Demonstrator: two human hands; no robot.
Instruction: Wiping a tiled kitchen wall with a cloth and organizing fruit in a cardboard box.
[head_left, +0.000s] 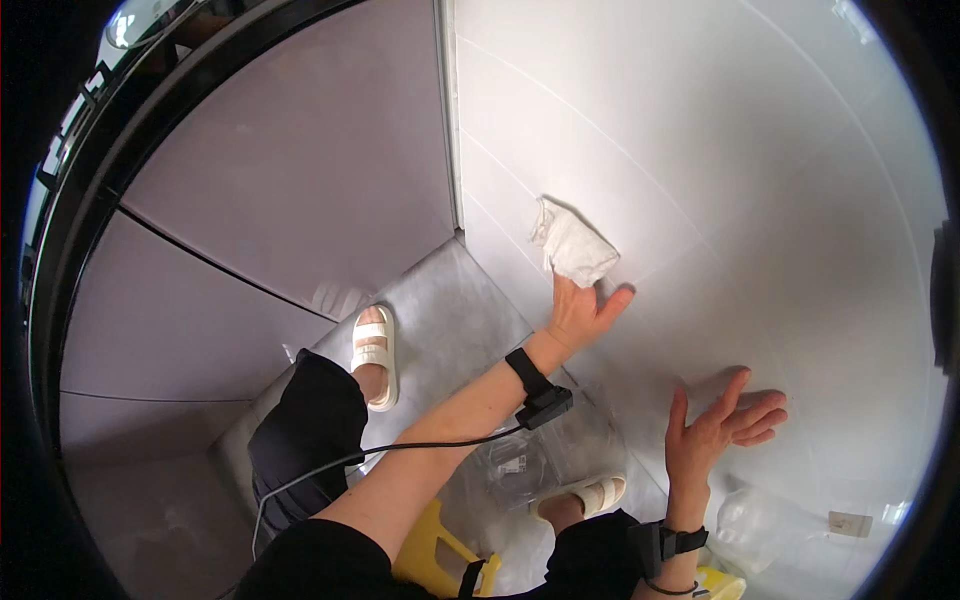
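Observation:
My left hand (581, 311) is at the white tiled wall (645, 135), inside or behind a folded white cloth (574, 244). The cloth covers its fingers and lies against the tiles, while the thumb sticks out to the right. Lower and to the right, my right hand (724, 420) holds nothing. Its fingers are spread and at or very near the wall; exact contact is hard to tell. Each wrist wears a black strap with a small device, and a black cable (405, 446) runs back from the left one.
Pinkish-grey cabinet panels (300, 150) meet the wall at a corner. On the grey tiled floor (450, 322), between my sandalled feet, lies clear plastic packaging (517, 469). A yellow plastic stool (427, 540) stands below me. At lower right are a clear plastic bag (750, 525) and a yellow object (724, 583).

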